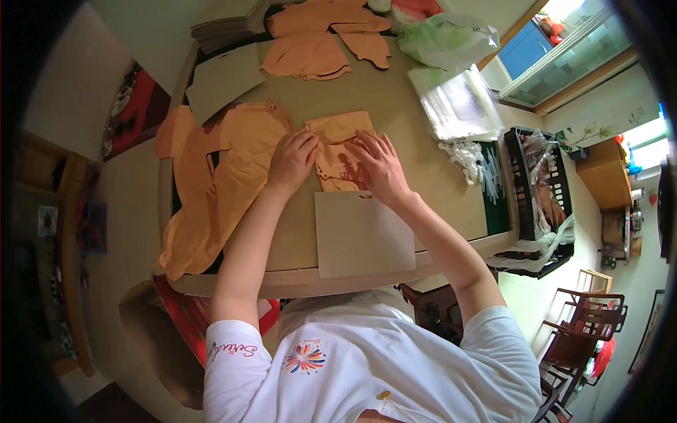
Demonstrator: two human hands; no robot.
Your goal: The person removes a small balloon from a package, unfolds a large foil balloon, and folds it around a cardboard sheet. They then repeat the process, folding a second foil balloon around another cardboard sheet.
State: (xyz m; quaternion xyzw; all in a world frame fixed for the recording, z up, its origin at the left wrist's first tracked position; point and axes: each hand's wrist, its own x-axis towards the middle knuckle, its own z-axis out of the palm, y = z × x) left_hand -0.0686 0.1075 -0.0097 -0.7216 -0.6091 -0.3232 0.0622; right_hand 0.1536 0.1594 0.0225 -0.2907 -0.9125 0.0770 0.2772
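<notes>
On the table, a folded orange garment [337, 129] lies in front of me, its upper part turned over in a flap. My left hand [291, 163] is at its left edge, fingers bent together on the cloth. Across from it, my right hand [381, 168] rests over the right side with fingers spread, casting a shadow on the fabric. Just below the garment, a grey cardboard sheet [364, 236] reaches toward the table's front edge. More orange garments [243, 144] are laid out unfolded to the left of my left hand.
Another orange garment pile [303, 53] is at the far side, beside a grey board [224, 79] and stacked boards [227, 27]. Clear plastic sleeves [458, 106], white ties [462, 161] and a plastic bag [448, 41] lie right. A black crate [523, 190] stands beyond the table's right edge [486, 243].
</notes>
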